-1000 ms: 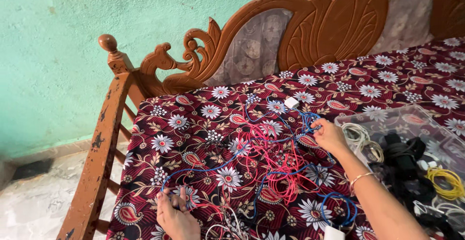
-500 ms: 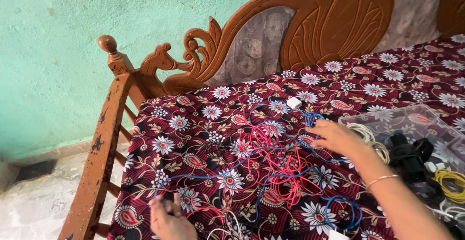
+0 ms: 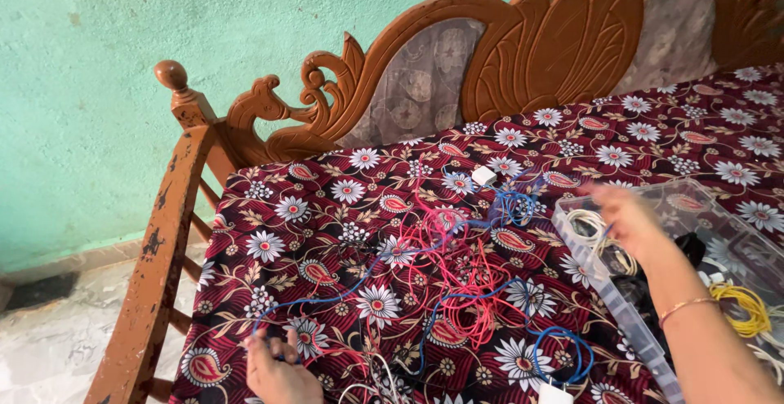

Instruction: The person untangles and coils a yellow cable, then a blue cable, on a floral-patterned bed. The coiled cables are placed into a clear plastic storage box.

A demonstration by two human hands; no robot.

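Observation:
A tangle of pink cable (image 3: 467, 277) and blue cable (image 3: 327, 296) lies on a dark red flowered bedsheet (image 3: 310, 184). At the bottom edge, my left hand (image 3: 278, 369) pinches the near end of the blue cable. My right hand (image 3: 630, 220) is blurred, raised over the near corner of a clear plastic bin (image 3: 611, 294), fingers curled, with a thin blue strand hanging from it. A small white plug (image 3: 483, 175) rests at the far side of the tangle.
The bin holds black cords, white coils and a yellow cable coil (image 3: 739, 306). A white adapter (image 3: 554, 393) lies at the bottom edge. A carved wooden headboard (image 3: 523, 53) backs the bed, a worn wooden side rail (image 3: 155, 249) runs on the left.
My right hand has swung right from the blue bundle to above the bin. The blue cable now runs straighter across the sheet. My left hand stays low, shifted slightly down.

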